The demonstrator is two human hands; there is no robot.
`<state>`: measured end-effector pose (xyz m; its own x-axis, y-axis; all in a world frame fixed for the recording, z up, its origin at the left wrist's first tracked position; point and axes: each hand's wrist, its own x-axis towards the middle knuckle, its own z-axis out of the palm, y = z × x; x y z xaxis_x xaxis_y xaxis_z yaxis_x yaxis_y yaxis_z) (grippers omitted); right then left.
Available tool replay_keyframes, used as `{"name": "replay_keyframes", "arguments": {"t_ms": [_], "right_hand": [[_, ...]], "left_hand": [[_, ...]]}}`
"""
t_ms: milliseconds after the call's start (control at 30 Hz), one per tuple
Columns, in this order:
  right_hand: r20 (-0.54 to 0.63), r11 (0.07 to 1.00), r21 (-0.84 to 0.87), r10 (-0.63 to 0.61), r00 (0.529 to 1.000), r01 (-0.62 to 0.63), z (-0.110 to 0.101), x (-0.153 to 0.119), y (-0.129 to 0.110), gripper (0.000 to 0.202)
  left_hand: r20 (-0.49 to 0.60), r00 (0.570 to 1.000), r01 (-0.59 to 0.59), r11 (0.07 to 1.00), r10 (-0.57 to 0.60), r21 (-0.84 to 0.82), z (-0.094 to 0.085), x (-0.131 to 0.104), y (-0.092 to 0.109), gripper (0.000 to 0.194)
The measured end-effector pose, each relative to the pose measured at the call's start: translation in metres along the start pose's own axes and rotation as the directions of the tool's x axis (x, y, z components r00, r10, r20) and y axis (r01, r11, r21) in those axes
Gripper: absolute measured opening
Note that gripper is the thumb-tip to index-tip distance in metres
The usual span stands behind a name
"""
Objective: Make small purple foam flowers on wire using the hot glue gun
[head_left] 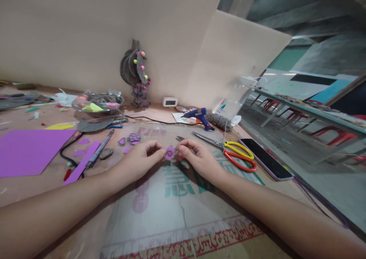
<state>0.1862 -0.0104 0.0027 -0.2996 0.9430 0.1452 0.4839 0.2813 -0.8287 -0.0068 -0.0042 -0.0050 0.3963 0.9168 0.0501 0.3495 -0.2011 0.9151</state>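
A small purple flower (169, 152) with a grey swirl at its middle is held up over the printed plastic sheet. My left hand (144, 158) pinches its left edge between thumb and finger. My right hand (198, 160) is closed in a pinch just right of the flower; what lies between those fingertips is too small to make out. To the left lie a purple flower piece with grey outlines (134, 138) and a small purple petal (122, 141). Scissors (240, 156) with yellow and red handles lie beyond my right hand, blades pointing left.
A blue glue gun (197, 116) and grey yarn (219, 121) lie at the back, near a white digital clock (170, 102). A phone (265, 158) rests at the right table edge. Purple sheet (31, 150), pen (100, 148) and a filled bowl (97, 114) are leftward.
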Motion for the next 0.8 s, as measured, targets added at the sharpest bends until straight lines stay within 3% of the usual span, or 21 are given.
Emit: {"name": "replay_keyframes", "arguments": {"t_ms": [100,267,467,633,800], "right_hand": [[-0.014,0.999,0.002,0.034,0.999,-0.034,0.0013,-0.0002,-0.0020,0.019],[0.061,1.000,-0.008,-0.003,0.998,0.004,0.0038,-0.0002,-0.0026,0.016],[0.076,1.000,-0.002,0.029,0.997,-0.029,0.0044,0.0001,-0.0043,0.018],[0.090,0.999,-0.044,-0.021,0.996,0.025,0.0016,0.0001,-0.0062,0.028],[0.091,0.999,-0.032,0.021,0.996,-0.018,0.0025,0.0005,-0.0041,0.011]], "left_hand": [[-0.004,1.000,-0.002,1.000,0.002,0.005,-0.0003,0.0000,-0.0004,0.023],[0.014,0.999,-0.033,0.999,0.032,0.040,-0.0004,0.0009,-0.0030,0.024],[0.041,0.998,-0.051,0.997,0.049,0.054,-0.0003,0.0007,-0.0020,0.026],[0.025,0.999,-0.043,0.997,0.041,0.061,0.0002,-0.0006,-0.0015,0.025],[-0.006,0.999,-0.032,0.997,0.033,0.074,-0.0005,-0.0006,-0.0021,0.024]]}}
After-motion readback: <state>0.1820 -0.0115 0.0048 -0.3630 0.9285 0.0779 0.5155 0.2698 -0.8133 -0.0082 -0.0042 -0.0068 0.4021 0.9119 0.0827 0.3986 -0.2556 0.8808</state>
